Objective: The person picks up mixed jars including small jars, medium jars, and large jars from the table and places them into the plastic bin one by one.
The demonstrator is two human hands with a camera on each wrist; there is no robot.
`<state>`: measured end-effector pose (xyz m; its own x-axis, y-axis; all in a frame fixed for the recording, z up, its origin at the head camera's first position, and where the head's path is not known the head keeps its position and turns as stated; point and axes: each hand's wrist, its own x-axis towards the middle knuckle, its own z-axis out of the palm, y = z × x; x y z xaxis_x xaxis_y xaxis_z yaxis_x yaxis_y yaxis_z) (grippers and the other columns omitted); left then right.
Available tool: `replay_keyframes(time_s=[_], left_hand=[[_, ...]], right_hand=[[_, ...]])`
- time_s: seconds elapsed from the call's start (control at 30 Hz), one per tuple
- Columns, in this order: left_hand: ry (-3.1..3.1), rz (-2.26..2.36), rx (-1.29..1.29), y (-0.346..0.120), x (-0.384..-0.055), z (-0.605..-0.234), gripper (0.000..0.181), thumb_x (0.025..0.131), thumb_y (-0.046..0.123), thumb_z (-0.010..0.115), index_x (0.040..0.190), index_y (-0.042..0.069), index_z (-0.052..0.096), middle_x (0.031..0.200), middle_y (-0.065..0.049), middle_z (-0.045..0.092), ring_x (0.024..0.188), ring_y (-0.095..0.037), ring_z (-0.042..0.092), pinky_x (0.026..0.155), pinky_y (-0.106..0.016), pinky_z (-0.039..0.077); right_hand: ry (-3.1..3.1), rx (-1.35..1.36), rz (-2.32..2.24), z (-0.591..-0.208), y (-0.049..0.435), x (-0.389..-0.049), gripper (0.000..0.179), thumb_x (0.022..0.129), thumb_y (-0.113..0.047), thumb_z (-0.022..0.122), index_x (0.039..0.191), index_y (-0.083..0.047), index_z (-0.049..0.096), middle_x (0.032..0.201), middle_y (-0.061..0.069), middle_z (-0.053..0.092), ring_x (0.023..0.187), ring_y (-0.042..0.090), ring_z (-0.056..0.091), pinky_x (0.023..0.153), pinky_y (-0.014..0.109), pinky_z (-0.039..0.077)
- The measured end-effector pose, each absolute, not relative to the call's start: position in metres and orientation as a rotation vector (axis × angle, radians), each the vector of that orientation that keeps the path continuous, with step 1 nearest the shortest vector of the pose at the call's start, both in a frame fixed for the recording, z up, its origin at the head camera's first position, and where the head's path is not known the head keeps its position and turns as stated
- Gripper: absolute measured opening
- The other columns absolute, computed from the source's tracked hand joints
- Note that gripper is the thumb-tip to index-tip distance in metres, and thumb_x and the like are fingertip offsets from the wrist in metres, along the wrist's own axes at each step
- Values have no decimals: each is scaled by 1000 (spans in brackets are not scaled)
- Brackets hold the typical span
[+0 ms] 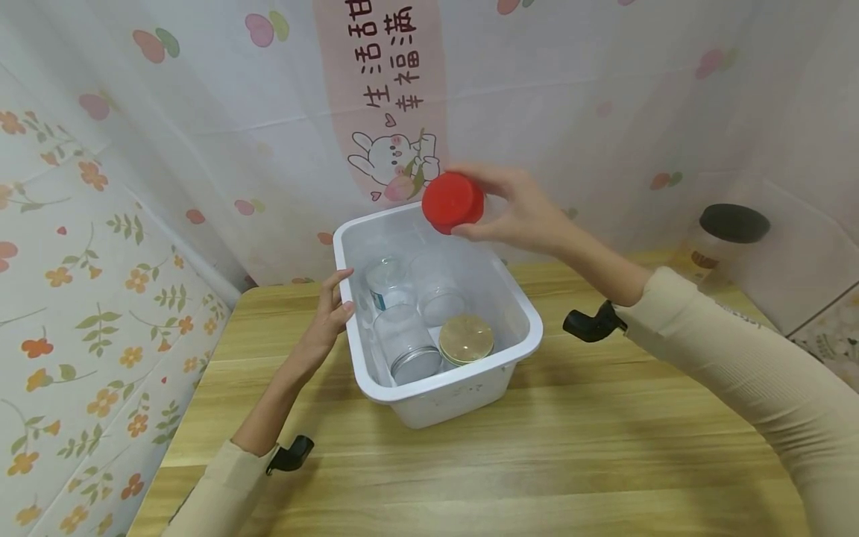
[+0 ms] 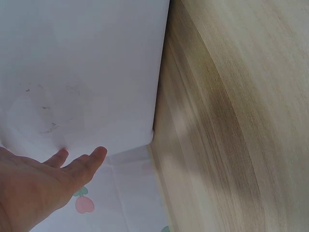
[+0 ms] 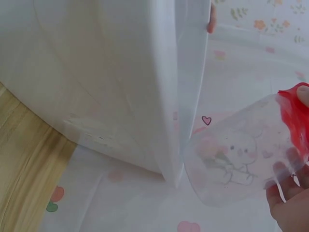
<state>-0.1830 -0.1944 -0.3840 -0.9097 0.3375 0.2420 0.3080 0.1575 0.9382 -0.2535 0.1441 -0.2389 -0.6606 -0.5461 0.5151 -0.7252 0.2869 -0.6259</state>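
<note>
My right hand (image 1: pixel 520 212) grips a clear plastic jar by its red lid (image 1: pixel 452 201), above the far right side of a white plastic basin (image 1: pixel 517 350). In the right wrist view, the transparent body of the jar (image 3: pixel 231 159) slants down from the lid, near the basin's rim. My left hand (image 1: pixel 329 309) holds the basin's left rim, thumb on the edge; the left wrist view shows its fingers (image 2: pixel 84 166) against the outer wall. Inside the basin lie several clear jars, among them a gold-lidded jar (image 1: pixel 466 339) and a silver-lidded jar (image 1: pixel 406 339).
The basin stands on a wood-grain table (image 1: pixel 604 447). A clear jar with a black lid (image 1: pixel 734 222) stands at the back right of the table. A patterned curtain (image 1: pixel 570 97) hangs behind, and a flowered cloth (image 1: pixel 87 298) covers the left side.
</note>
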Motion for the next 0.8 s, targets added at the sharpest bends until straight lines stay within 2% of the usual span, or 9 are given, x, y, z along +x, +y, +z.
replay_keyframes(time_s=[0.17, 0.43, 0.8], left_hand=[[2373, 1915, 666, -195, -183, -384, 62, 103, 37, 40, 156, 21, 12, 157, -29, 18, 132, -52, 32, 103, -66, 31], [2359, 1916, 679, -194, -184, -384, 60, 104, 31, 38, 157, 23, 12, 157, -30, 18, 132, -53, 33, 103, -65, 32], [2357, 1919, 703, -195, -184, -384, 59, 104, 31, 39, 157, 25, 13, 158, -28, 18, 132, -50, 34, 102, -66, 33]], right_hand=[[-2380, 1196, 1295, -238, 141, -252, 71, 81, -7, 85, 145, -9, 56, 137, 3, 61, 125, 19, 55, 104, 42, 43], [-2391, 1241, 1262, -234, 138, -251, 70, 80, -7, 86, 144, -8, 57, 134, 3, 63, 123, 19, 56, 104, 41, 43], [-2429, 1308, 1202, -237, 131, -254, 68, 81, -13, 87, 143, -12, 59, 128, -3, 66, 117, 14, 58, 102, 41, 45]])
